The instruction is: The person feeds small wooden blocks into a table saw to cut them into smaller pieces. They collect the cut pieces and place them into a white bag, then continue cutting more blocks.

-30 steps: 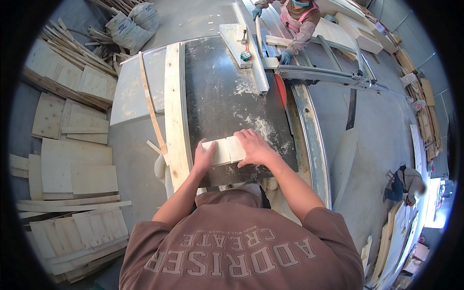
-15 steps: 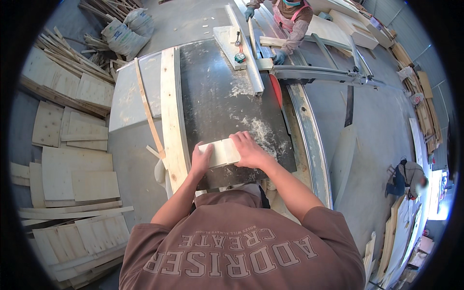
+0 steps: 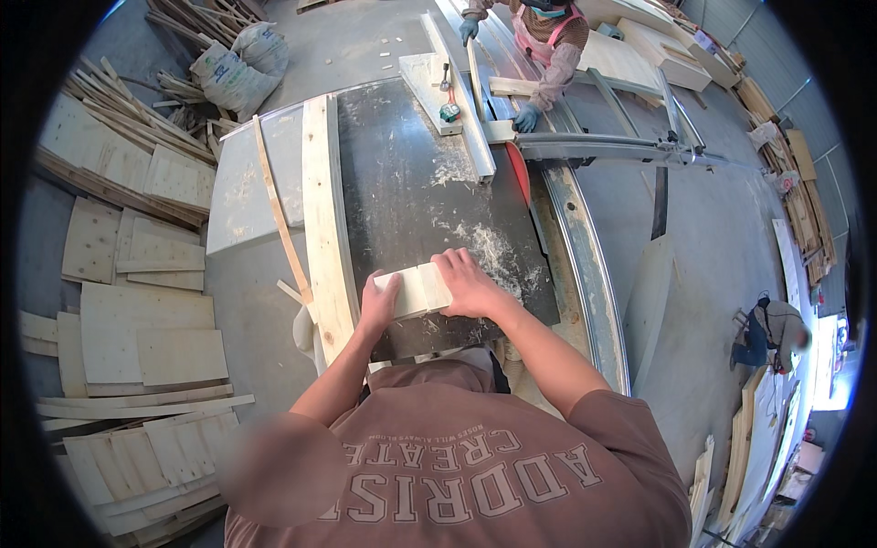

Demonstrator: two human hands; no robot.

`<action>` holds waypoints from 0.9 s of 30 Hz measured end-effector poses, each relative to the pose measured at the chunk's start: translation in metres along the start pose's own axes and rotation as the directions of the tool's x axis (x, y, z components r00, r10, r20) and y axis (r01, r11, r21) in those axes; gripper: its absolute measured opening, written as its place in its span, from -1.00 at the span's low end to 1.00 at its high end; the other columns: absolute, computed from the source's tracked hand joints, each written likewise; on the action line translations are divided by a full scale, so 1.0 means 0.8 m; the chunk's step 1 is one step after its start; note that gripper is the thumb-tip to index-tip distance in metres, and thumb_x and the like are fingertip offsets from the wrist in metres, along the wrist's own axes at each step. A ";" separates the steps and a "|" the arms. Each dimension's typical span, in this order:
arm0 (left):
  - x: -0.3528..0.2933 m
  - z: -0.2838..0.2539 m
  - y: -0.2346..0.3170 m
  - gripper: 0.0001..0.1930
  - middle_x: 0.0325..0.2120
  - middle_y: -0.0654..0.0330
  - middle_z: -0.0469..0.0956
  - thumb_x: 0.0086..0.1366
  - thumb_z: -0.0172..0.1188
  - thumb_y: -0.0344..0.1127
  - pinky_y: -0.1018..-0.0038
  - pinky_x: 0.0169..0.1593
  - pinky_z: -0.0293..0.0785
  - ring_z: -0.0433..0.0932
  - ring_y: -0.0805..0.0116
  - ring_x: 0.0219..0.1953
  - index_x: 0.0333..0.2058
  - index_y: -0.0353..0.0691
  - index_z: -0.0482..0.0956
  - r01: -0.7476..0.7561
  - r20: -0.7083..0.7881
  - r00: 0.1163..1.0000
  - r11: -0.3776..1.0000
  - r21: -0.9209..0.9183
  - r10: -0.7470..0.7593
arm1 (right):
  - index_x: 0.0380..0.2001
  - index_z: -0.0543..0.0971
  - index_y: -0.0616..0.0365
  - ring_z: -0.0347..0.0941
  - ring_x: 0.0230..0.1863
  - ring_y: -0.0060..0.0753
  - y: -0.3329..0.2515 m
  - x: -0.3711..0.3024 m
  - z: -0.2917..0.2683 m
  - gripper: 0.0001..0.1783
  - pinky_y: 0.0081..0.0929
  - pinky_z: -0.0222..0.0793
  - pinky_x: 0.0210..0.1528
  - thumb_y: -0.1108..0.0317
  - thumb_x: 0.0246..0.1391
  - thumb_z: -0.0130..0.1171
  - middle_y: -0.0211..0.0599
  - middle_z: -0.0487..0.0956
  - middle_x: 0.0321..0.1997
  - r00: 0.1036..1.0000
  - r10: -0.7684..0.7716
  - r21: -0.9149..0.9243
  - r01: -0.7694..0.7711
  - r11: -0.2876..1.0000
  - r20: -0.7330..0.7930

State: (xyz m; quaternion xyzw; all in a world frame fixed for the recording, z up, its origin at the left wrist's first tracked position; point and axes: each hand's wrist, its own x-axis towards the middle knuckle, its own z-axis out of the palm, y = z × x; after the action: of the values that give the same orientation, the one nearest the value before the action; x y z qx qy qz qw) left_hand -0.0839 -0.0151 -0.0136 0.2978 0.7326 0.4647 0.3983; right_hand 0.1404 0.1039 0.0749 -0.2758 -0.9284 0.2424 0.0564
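Note:
Short pale wood blocks [image 3: 417, 290] lie close together at the near end of the dark saw table [image 3: 388, 196], a seam showing between them. My left hand [image 3: 378, 306] is closed around their left end, thumb on top. At the right end my right hand [image 3: 468, 281] grips them, fingers over the far edge. The undersides of the blocks are hidden. Left of my hands, a long pale board [image 3: 323, 201] runs along the table's edge. Beyond them, sawdust and shavings [image 3: 493, 251] are scattered on the dark surface.
A red saw guard or blade [image 3: 519, 172] stands right of the metal fence [image 3: 475, 137]. Across the table a co-worker's gloved hand [image 3: 527, 118] is by a wood piece [image 3: 500, 131]. A tape measure [image 3: 449, 111] lies beside the fence. Stacked boards [image 3: 146, 329] fill the left floor.
The co-worker's gloved hand and the wood piece by the fence have shifted slightly toward me. My hands keep the same grip on the blocks.

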 end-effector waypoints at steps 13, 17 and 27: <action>-0.005 0.000 0.008 -0.21 0.12 -0.20 0.60 0.49 0.30 0.09 0.29 0.25 0.51 0.61 0.13 0.16 0.32 -0.57 0.36 0.004 -0.002 1.000 1.000 0.024 -0.004 | 0.26 0.30 0.19 0.28 0.33 0.14 -0.001 0.000 0.000 0.07 0.09 0.36 0.38 0.23 -0.33 0.67 -0.05 0.37 0.21 1.000 0.014 -0.006 -0.014 1.000 0.016; -0.007 0.000 0.012 -0.22 0.12 -0.19 0.61 0.49 0.30 0.09 0.30 0.24 0.52 0.61 0.14 0.16 0.32 -0.56 0.37 0.013 -0.001 1.000 1.000 0.017 -0.013 | 0.26 0.30 0.18 0.28 0.33 0.15 -0.001 0.000 0.000 0.07 0.10 0.35 0.39 0.23 -0.33 0.67 -0.05 0.37 0.21 1.000 0.020 0.007 -0.020 1.000 0.019; -0.002 -0.011 0.012 -0.36 0.27 -0.16 0.51 0.45 0.26 -0.23 0.22 0.40 0.36 0.51 0.05 0.30 0.37 -0.50 0.37 -0.150 -0.215 0.965 0.988 0.022 0.152 | 0.44 0.24 0.20 0.20 0.50 0.12 -0.031 -0.013 -0.026 0.29 0.07 0.23 0.49 -0.37 -0.16 0.58 -0.03 0.33 0.40 0.967 -0.049 -0.013 0.047 0.999 -0.249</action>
State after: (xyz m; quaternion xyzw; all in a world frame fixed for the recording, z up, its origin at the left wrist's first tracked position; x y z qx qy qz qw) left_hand -0.0899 -0.0165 -0.0019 0.3014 0.7479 0.5215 0.2789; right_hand 0.1418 0.0891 0.1057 -0.2817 -0.9212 0.2013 0.1773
